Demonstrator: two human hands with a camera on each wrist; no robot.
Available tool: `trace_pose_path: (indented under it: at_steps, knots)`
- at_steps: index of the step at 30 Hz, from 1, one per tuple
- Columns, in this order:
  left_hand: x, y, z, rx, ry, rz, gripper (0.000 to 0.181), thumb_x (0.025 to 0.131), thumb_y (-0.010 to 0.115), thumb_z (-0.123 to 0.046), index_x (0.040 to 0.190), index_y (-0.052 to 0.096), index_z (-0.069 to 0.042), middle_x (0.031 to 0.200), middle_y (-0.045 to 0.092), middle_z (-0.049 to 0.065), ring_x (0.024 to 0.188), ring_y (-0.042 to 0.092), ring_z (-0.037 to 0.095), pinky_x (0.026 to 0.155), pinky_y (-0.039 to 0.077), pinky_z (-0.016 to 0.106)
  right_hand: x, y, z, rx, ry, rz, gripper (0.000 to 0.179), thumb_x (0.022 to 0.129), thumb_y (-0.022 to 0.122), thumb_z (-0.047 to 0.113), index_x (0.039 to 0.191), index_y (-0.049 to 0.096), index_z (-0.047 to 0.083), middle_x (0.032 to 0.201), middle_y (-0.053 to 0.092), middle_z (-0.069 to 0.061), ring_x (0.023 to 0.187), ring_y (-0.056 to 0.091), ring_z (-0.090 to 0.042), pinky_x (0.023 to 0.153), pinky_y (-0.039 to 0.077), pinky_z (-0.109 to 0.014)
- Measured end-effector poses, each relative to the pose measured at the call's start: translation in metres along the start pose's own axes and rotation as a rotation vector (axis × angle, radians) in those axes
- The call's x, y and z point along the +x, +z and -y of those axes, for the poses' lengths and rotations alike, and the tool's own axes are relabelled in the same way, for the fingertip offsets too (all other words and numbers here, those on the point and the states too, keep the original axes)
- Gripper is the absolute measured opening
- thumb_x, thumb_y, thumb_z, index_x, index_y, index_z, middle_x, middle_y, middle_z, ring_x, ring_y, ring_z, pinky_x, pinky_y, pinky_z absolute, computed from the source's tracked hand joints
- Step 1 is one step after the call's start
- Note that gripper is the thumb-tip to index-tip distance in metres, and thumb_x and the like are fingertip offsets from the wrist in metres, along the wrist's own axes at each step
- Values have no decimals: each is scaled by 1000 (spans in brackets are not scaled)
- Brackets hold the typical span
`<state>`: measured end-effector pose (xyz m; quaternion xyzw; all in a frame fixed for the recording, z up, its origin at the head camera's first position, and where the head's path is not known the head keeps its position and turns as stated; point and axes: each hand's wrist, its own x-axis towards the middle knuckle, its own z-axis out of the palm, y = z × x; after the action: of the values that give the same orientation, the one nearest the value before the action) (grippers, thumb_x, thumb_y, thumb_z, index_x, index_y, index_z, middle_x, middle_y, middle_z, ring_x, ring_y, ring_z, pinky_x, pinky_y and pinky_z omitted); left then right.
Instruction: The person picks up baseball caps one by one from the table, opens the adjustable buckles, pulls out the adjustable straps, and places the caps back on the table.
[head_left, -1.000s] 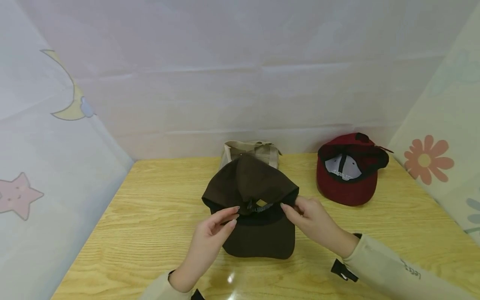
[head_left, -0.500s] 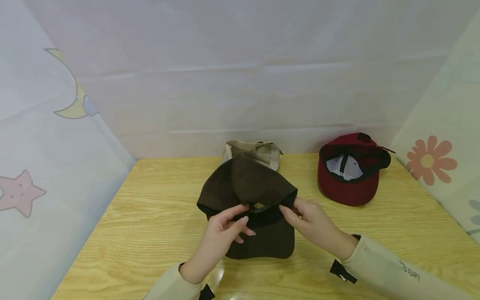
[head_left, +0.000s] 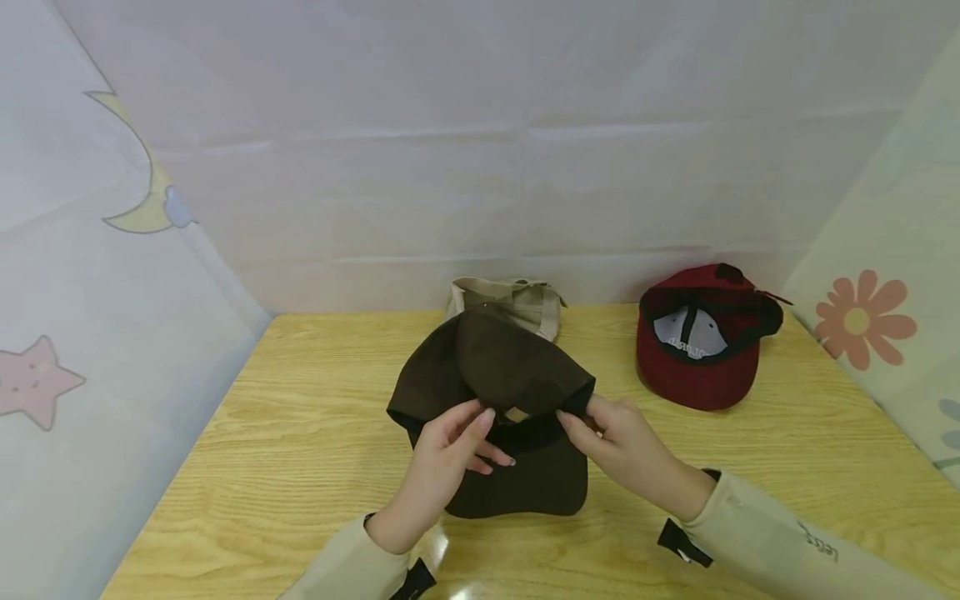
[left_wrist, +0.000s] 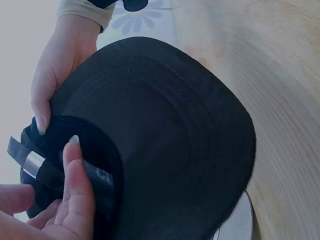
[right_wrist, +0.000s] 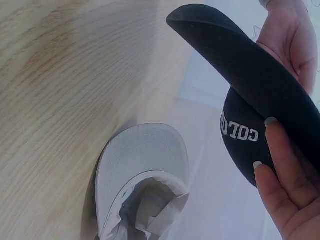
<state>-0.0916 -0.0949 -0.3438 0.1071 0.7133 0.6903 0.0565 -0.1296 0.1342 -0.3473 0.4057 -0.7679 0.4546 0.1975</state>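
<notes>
A dark brown baseball cap (head_left: 517, 358) is held over the table, its opening and brim towards me. My left hand (head_left: 442, 454) has thumb and forefinger together at the back edge, beside the adjusting strap; the other fingers spread over the opening. In the left wrist view the strap (left_wrist: 50, 175) carries a shiny metal buckle (left_wrist: 34, 164) near those fingers. My right hand (head_left: 626, 437) grips the rim on the right, thumb in front. The right wrist view shows its fingertips (right_wrist: 272, 150) against the crown, next to white lettering (right_wrist: 242, 131).
Behind the brown cap a beige cap (head_left: 551, 321) lies with its opening up, partly hidden. At the back right a dark red cap (head_left: 693, 387) shows its inside. Printed cloth walls (head_left: 360, 192) stand behind and beside the wooden table (head_left: 300, 400).
My left hand has moved inward and its thumb and forefinger have come together at the strap. The cap's left side has shifted slightly left. My right hand keeps its grip.
</notes>
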Motion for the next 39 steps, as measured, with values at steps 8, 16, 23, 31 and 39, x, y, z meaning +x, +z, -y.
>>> trace_pose_path:
  at_steps: [8,16,23,31,39]
  knots:
    - [-2,-1,-8,-49,6,-75,33,102,50,-17,118,58,11,78,66,14,51,61,11,59,55,28,0,0,1,19,7,6,17,86,63,-9,84,59,7,56,38,10,50,28,8,42,28,-11]
    - [-5,-5,-17,-157,12,-90,25,102,53,-19,94,59,4,52,54,0,43,54,10,51,52,28,-2,-3,0,3,41,38,17,86,60,-12,91,61,5,62,41,13,54,31,6,45,33,-14]
    - [-11,-6,-28,-225,63,-104,21,101,54,-17,87,56,-1,66,55,2,40,50,9,45,47,24,-3,-7,-1,-34,39,52,23,84,59,-15,89,62,7,71,55,8,64,48,1,52,41,-19]
    - [-14,-7,-35,-290,134,-21,21,103,50,-19,90,54,-3,75,60,5,41,51,8,44,45,24,-3,-10,-3,-35,31,78,23,84,60,-14,97,65,4,79,67,1,65,51,0,51,45,-17]
    - [-13,-7,-33,-386,221,66,18,105,45,-16,92,55,-8,75,60,-1,43,53,5,45,44,21,1,-10,2,-220,-24,18,23,89,67,3,112,64,4,81,71,-1,67,63,-5,53,47,-19]
